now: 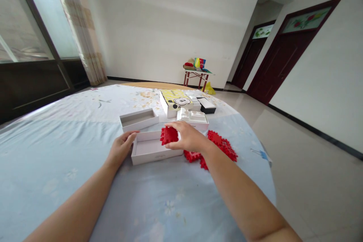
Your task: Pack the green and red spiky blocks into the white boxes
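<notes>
An open white box (pixel 157 155) stands on the cloth-covered table in front of me. My left hand (pixel 122 148) holds it by its left end, with the fingertips at the rim. Above the box's right part, my right hand (pixel 188 136) is closed around a stack of red toothed-edge pieces (pixel 169 136). More red toothed pieces (pixel 222 144) lie in a loose pile to the right, partly hidden by my right forearm. Just behind the box sits a shallow white box part with a grey inside (pixel 138 119), perhaps its lid.
Behind my right hand are a white box with a moulded insert (pixel 195 117), a yellow-topped cartoon mouse box (pixel 176 100) and a black-and-white box (pixel 208 106). The round table's edge curves along the right. A small side table (pixel 195 72) with items stands by the wall.
</notes>
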Demonstrator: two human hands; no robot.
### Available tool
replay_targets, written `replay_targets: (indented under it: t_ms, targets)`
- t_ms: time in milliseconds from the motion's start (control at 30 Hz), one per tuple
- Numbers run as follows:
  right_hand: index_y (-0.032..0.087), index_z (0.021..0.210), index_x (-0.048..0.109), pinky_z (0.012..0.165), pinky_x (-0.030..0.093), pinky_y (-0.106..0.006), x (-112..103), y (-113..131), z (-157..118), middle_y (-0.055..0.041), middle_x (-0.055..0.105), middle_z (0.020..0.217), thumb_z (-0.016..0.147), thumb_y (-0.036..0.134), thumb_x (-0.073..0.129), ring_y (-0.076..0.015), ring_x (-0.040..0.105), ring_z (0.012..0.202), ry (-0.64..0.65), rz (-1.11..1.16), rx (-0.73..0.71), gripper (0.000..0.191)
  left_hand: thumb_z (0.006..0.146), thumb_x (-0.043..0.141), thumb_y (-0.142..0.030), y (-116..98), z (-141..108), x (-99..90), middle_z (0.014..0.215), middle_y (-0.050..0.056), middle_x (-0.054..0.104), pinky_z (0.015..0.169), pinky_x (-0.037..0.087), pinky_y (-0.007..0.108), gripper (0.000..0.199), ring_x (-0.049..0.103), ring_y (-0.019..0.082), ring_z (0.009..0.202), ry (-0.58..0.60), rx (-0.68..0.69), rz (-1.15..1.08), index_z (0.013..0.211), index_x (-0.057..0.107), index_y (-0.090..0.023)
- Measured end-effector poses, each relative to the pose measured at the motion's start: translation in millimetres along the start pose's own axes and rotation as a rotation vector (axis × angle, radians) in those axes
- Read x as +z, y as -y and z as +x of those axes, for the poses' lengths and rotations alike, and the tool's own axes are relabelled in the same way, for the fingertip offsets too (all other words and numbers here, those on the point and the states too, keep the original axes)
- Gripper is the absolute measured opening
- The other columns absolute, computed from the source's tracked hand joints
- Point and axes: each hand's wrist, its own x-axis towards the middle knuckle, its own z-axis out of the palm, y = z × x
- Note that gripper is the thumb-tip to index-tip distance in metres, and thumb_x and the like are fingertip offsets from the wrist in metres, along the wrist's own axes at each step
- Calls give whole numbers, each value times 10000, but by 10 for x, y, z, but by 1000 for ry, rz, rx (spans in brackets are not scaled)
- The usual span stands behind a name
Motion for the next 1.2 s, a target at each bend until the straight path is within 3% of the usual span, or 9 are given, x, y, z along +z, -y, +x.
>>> replay_targets:
  t_ms: [100,267,400,533,667,867,967,1200]
  targets:
    - [161,1197,505,892,392,-331,243,79,299,-104,575,1137,609,393,711,-223,523,1041,105,-5,-52,664,707,484,-488,22,1,5,783,58,676,613,461,261,485,591,208,735,2,-10,-76,958,669,-116]
    - [193,1114,556,705,437,-281,561,86,626,-60,632,1003,590,400,691,-209,588,864,309,-68,-10,579,733,459,-504,84,27,16,825,82,680,632,462,273,491,596,224,800,14,11,-156,935,672,-111]
    - [195,1035,596,648,425,-253,671,93,757,-33,650,936,578,381,684,-197,594,812,427,-83,26,502,746,441,-495,99,42,22,818,80,682,637,463,287,481,598,224,778,29,29,-177,917,677,-112]
    - [198,1035,600,653,431,-232,685,71,803,-12,655,949,540,399,724,-179,598,812,506,51,39,549,755,419,-483,96,44,18,791,69,682,682,466,310,472,602,229,766,52,56,-135,898,682,-117]
    - [181,1110,565,709,435,-252,699,17,752,-43,639,1037,608,441,685,-192,590,880,449,76,73,579,768,397,-468,85,36,13,785,67,683,718,455,320,469,599,233,777,63,71,-59,899,682,-119]
    - [202,886,642,654,413,-243,765,10,647,2,663,834,761,243,504,-157,584,758,409,11,8,191,739,449,-462,79,27,28,799,63,686,727,442,307,418,597,236,805,68,99,3,845,675,-127]
    - [207,879,645,656,415,-238,793,-1,606,8,662,835,758,181,478,-148,581,750,394,51,-45,208,723,469,-446,88,40,31,812,57,687,721,441,292,392,600,225,799,89,108,21,847,670,-133]
    - [150,1098,578,744,452,-243,833,6,518,-43,658,955,701,237,625,-152,603,831,302,127,47,410,676,496,-474,47,55,19,799,56,690,672,454,266,411,604,220,775,72,67,30,825,680,-138]
